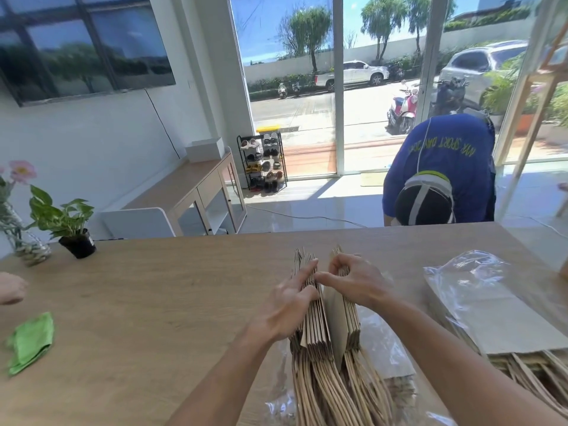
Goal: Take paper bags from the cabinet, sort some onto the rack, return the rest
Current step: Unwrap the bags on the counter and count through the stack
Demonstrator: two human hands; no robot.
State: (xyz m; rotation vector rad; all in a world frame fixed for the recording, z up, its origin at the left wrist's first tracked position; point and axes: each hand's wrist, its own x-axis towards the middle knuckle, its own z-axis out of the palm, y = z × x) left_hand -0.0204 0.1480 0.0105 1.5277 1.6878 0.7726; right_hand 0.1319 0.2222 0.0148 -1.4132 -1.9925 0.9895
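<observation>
Brown paper bags [325, 321] stand on edge between my half-curled left hand [289, 299] and pinching right hand [353, 281]; I should keep both halves upright.

Stack of brown paper bags [325, 321] stood on edge at six o'clock, parted mid-stack, twisted handles trailing toward the near edge
</observation>
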